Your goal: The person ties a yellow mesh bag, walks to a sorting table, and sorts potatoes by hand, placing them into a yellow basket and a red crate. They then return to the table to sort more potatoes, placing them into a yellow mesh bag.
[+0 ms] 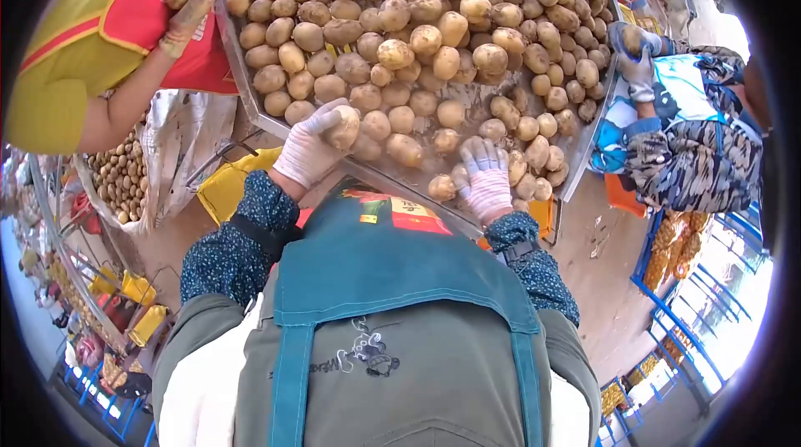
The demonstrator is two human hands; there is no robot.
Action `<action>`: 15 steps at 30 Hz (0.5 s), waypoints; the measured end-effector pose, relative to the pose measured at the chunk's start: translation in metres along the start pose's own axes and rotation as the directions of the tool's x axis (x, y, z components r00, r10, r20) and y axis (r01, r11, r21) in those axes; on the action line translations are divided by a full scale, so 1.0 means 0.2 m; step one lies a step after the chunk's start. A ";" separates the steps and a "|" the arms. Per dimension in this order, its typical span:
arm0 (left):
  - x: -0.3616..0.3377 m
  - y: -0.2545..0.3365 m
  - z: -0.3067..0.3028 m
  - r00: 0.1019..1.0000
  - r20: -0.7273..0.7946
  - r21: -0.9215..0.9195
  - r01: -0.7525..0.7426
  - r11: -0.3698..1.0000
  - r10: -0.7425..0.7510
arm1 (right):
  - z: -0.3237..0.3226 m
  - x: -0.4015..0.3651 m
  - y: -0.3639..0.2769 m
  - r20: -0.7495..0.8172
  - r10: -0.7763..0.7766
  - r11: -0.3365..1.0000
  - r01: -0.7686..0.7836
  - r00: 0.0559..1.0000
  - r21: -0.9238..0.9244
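Brown potatoes (pixel 392 55) lie heaped on a metal-edged sorting table (pixel 267 120) in front of me. My left hand (pixel 313 147), in a whitish glove, is closed round a light potato (pixel 343 128) above the table's near left edge. Over the near edge, right of the middle, my right hand (pixel 486 180) rests in a pinkish-white glove. Its fingers point forward onto the potatoes, and a potato (pixel 441 188) lies just left of it. Whether those fingers grip anything is hidden under the hand.
A co-worker's gloved hand (pixel 200 1) holds potatoes at the upper left. Another's gloved hands (pixel 638 63) are at the table's right side. A white sack of potatoes (pixel 121 176) and a yellow basket (pixel 236 184) stand left; blue metal rails (pixel 676 313) are at lower right.
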State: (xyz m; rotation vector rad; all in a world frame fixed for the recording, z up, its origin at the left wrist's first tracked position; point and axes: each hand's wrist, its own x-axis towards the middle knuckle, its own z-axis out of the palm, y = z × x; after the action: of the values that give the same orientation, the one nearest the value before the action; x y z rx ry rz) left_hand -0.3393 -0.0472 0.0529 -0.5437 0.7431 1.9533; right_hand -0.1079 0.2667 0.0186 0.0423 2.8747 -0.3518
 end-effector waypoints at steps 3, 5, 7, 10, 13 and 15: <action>-0.07 0.05 0.08 0.998 0.037 0.178 -0.065 0.982 0.060 | 0.01 -0.15 0.04 -0.025 0.162 0.987 -0.162 0.986 0.011; -0.09 0.06 0.08 0.992 0.041 0.287 -0.123 0.950 0.115 | -0.02 -0.22 0.04 0.009 0.265 0.963 -0.265 0.964 0.038; -0.11 0.11 0.05 0.997 0.011 0.218 -0.071 0.973 0.070 | -0.01 -0.32 0.07 0.000 0.385 0.921 -0.384 0.923 0.063; -0.11 0.12 -0.05 0.996 -0.062 0.173 -0.055 0.983 0.067 | -0.03 -0.43 0.09 0.090 0.576 0.791 -0.581 0.813 0.193; -0.10 0.13 -0.09 0.977 -0.213 0.100 -0.011 0.995 0.033 | -0.14 -0.33 0.22 -0.008 0.627 0.771 -0.619 0.779 0.151; -0.10 0.11 -0.09 0.970 -0.243 0.088 0.013 0.996 0.009 | -0.21 -0.19 0.32 -0.293 0.529 0.846 -0.519 0.796 0.117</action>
State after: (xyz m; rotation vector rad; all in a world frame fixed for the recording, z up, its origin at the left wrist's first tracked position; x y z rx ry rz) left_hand -0.3486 -0.0806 0.0582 -0.7375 0.9781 1.8607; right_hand -0.0763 0.3398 0.0520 0.9703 2.9899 -0.2948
